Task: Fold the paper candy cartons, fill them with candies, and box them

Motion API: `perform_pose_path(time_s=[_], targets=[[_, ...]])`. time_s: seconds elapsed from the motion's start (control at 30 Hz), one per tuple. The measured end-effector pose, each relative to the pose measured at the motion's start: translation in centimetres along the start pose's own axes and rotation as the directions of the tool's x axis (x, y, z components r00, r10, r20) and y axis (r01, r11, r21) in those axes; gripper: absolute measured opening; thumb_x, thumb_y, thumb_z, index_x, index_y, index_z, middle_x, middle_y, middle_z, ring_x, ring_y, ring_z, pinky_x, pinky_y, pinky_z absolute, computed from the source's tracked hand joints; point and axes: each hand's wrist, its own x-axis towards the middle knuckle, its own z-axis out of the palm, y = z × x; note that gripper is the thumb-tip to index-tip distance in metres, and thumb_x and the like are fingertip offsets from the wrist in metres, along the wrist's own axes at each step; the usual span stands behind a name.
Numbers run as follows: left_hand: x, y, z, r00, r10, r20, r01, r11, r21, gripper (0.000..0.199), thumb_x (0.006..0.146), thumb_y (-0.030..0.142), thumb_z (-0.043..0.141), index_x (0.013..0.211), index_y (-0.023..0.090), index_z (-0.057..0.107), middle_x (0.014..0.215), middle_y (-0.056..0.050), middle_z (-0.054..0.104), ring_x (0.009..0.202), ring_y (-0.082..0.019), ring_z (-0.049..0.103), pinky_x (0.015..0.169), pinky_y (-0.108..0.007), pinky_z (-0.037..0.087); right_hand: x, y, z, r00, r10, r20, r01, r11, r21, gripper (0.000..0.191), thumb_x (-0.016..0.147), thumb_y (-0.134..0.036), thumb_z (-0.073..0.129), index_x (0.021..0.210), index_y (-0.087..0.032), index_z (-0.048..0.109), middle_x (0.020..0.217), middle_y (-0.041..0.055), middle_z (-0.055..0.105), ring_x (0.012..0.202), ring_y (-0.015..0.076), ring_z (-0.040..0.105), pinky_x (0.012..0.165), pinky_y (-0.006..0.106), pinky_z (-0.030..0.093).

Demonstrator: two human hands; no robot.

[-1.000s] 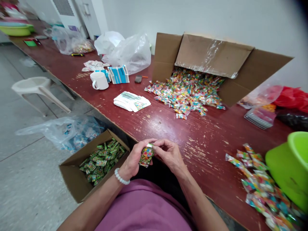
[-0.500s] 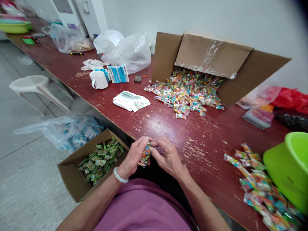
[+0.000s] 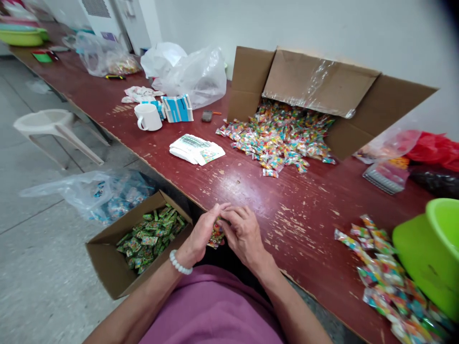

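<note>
My left hand [image 3: 202, 233] is closed around a small colourful printed packet [image 3: 216, 236] at the table's front edge. My right hand [image 3: 245, 234] is bent over the packet's top, its thumb and fingers closed there and hiding the upper end. Whether the right fingers pinch the packet itself or something small at its top cannot be made out. Left of my hands, a cardboard box [image 3: 103, 260] holds many small green printed packets [image 3: 148, 239]. Beyond my hands lies a stack of flat printed cartons [image 3: 195, 149] on the red table [image 3: 247, 191].
A tipped carton [image 3: 319, 79] spills wrapped candies [image 3: 279, 138] across the back. Candy strips [image 3: 387, 277] lie by a green basin [image 3: 430, 253] at right. A white mug [image 3: 148, 118], plastic bags [image 3: 195, 76] and a stool [image 3: 46, 122] are at left.
My right fingers have curled further over the top of the packet, covering more of it. The left hand keeps its hold; the view has shifted slightly.
</note>
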Motion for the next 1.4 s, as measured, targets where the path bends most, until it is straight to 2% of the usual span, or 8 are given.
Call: perform_pose_path(time_s=[0.1,0.3,0.53,0.7,0.87,1.03,1.23,1.4], targets=[[0.1,0.5,-0.2,0.998,-0.051,-0.037,0.048,0.996,-0.081,0.047,0.089,0.054,0.058,0.115,0.018,0.074,0.127,-0.009,0.069,0.128,-0.027,0.055,0.113,-0.037,0.035,-0.6,0.0,0.6,0.999,0.004,0.047,-0.005,1.000,0.009,0.026,0.093,-0.027,0.062,0.119,-0.023,0.062,0.116,0.0090,0.068,0.104,0.0256,0.060,0.090,0.042,0.049],[0.5,0.7,-1.0,0.976,-0.217,-0.030,0.197,0.927,-0.319,0.041,0.091,0.048,0.058,0.119,0.020,0.070,0.111,-0.007,0.074,0.098,-0.023,0.070,0.086,-0.032,0.055,-1.4,0.4,1.2,0.997,0.013,0.070,-0.010,0.999,-0.044,0.106,0.070,-0.045,0.084,0.153,-0.018,0.023,0.150,0.0172,0.042,0.131,0.0323,0.044,0.105,0.047,0.042],[0.2,-0.2,0.0,0.972,-0.231,0.036,0.224,0.878,-0.424,0.048,0.083,0.056,0.067,0.102,0.013,0.070,0.094,-0.009,0.073,0.091,-0.022,0.067,0.086,-0.032,0.052,-1.0,0.6,0.9,0.988,-0.031,0.150,0.077,0.947,-0.312,0.079,0.067,-0.028,0.075,0.139,-0.016,0.045,0.134,0.0168,0.058,0.116,0.0363,0.051,0.097,0.053,0.041],[-0.6,-1.0,-0.5,0.990,-0.033,0.139,0.063,0.974,-0.218,0.044,0.084,0.050,0.070,0.111,0.016,0.064,0.100,-0.004,0.065,0.093,-0.017,0.059,0.087,-0.028,0.046,-0.8,2.0,0.7,0.994,-0.080,0.075,0.091,0.984,-0.156,0.067,0.065,-0.030,0.074,0.128,-0.019,0.052,0.115,0.0145,0.062,0.103,0.0331,0.056,0.090,0.050,0.046],[-0.9,-1.3,-1.4,0.998,0.015,0.065,-0.013,0.999,-0.030,0.046,0.085,0.046,0.068,0.117,0.015,0.057,0.104,-0.005,0.060,0.093,-0.017,0.057,0.082,-0.027,0.045,-0.4,1.7,1.8,0.983,-0.037,0.179,0.045,0.998,-0.040,0.070,0.068,-0.033,0.077,0.132,-0.021,0.050,0.118,0.0138,0.062,0.106,0.0331,0.058,0.092,0.051,0.048],[-1.3,2.7,-7.9,0.999,-0.002,-0.050,0.010,0.986,0.164,0.057,0.089,0.048,0.059,0.138,0.021,0.045,0.099,-0.005,0.067,0.076,-0.017,0.063,0.069,-0.027,0.047,0.0,2.9,1.8,0.980,0.071,0.187,-0.081,0.996,0.045,0.102,0.073,-0.055,0.078,0.153,-0.020,0.024,0.149,0.0213,0.039,0.125,0.0349,0.052,0.101,0.055,0.046],[-4.2,9.0,-20.5,0.988,-0.092,-0.128,0.156,0.660,0.735,0.035,0.071,0.046,0.077,0.091,0.017,0.077,0.084,-0.006,0.074,0.078,-0.020,0.063,0.071,-0.025,0.046,-1.1,6.6,0.9,0.975,0.214,0.066,-0.208,0.974,-0.085,0.053,0.088,-0.050,0.062,0.131,-0.018,0.056,0.117,0.0147,0.065,0.099,0.0286,0.065,0.090,0.050,0.052],[-0.2,10.2,-20.6,0.961,0.168,-0.218,0.082,0.581,0.810,0.043,0.081,0.047,0.066,0.109,0.014,0.071,0.093,-0.006,0.072,0.081,-0.017,0.061,0.076,-0.028,0.046,-1.5,6.9,1.3,0.990,0.128,0.063,-0.114,0.974,-0.195,0.046,0.089,-0.050,0.059,0.123,-0.019,0.063,0.114,0.0139,0.069,0.100,0.0308,0.062,0.091,0.050,0.050]])
